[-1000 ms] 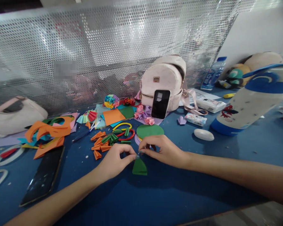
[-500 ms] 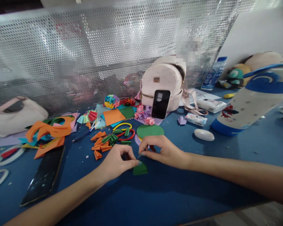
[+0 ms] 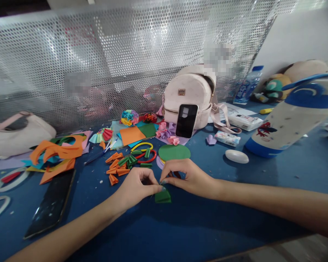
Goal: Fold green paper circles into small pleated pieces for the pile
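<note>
A small green piece of paper [image 3: 163, 197], fan-shaped with a folded look, hangs below the fingertips of my left hand [image 3: 140, 186]. The thumb and forefinger of that hand are pinched on its upper point. Close against them, my right hand [image 3: 190, 178] has its thumb and forefinger pinched together at the top of the paper. Whatever thin thing those right fingers hold is too small to name. Just beyond the right hand lies a green paper circle [image 3: 175, 152] on other coloured circles. Several rolled orange paper cones [image 3: 115, 165] and green paper cones [image 3: 129, 160] lie beyond the left hand.
Red-and-yellow-handled scissors [image 3: 150, 157] lie among the cones. A pink backpack [image 3: 187, 91] props up a phone [image 3: 186, 122]. Another phone [image 3: 51, 205] and tape rolls [image 3: 12, 179] are at left; a white oval case [image 3: 236, 156] and large bottle [image 3: 289, 123] at right.
My right fingertips have come slightly down and closer to the left ones at the top of the green paper. The thin line between the fingertips shows less. Everything else stays put.
</note>
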`<state>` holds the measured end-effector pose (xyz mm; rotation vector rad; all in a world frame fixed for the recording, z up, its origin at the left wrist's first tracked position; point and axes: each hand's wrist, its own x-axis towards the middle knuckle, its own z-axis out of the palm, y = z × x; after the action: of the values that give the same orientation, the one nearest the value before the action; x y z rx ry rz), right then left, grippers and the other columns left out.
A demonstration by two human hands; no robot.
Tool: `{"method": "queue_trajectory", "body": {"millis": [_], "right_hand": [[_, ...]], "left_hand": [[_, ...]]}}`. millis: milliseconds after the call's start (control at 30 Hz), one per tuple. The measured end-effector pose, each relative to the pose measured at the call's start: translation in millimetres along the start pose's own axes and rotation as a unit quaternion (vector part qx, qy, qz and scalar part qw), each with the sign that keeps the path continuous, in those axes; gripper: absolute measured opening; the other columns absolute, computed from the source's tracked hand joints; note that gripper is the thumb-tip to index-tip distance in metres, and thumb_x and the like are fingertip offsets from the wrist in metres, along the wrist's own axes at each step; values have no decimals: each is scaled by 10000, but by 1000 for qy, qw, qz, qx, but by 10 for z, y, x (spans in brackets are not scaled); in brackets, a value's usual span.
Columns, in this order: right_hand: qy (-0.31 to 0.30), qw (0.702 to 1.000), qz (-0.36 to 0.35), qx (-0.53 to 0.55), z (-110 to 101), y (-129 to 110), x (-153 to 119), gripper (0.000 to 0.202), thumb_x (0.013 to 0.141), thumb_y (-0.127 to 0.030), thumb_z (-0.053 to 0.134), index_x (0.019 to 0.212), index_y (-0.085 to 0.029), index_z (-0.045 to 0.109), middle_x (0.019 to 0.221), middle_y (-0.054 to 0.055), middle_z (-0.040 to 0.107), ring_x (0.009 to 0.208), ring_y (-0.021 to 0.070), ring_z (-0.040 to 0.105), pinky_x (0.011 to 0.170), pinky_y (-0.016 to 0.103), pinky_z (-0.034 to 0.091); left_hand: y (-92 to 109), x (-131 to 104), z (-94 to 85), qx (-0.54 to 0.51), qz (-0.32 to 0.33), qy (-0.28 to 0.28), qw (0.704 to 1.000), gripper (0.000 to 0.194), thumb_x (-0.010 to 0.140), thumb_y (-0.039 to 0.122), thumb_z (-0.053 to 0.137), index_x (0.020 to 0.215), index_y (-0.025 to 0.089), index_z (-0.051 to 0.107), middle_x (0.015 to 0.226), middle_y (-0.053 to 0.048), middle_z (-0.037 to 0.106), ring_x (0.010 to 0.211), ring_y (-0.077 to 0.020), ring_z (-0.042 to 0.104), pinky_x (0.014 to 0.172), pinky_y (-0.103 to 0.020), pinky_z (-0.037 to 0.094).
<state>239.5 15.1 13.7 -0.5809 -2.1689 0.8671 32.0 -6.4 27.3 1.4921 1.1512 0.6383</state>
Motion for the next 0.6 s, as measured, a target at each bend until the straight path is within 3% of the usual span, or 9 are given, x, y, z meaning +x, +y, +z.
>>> {"method": "queue_trajectory", "body": {"millis": [300, 600], "right_hand": [[-3, 997, 5, -74, 16, -47, -23, 79, 911, -178, 658, 847, -180, 705, 798, 11, 708, 669, 119, 601, 624, 216, 449], [-5, 992, -49, -116, 24, -61, -32, 107, 942, -146, 594, 866, -175, 664, 822, 23, 677, 725, 132, 587, 652, 229, 442]], "left_hand": [[-12, -65, -1, 96, 75, 59, 991, 172, 696, 222, 753, 598, 167, 623, 604, 31, 596, 627, -128, 495, 624, -244, 361], [-16, -11, -42, 60, 65, -24, 996, 182, 714, 239, 731, 597, 163, 615, 587, 44, 531, 596, -114, 443, 602, -241, 332]]}}
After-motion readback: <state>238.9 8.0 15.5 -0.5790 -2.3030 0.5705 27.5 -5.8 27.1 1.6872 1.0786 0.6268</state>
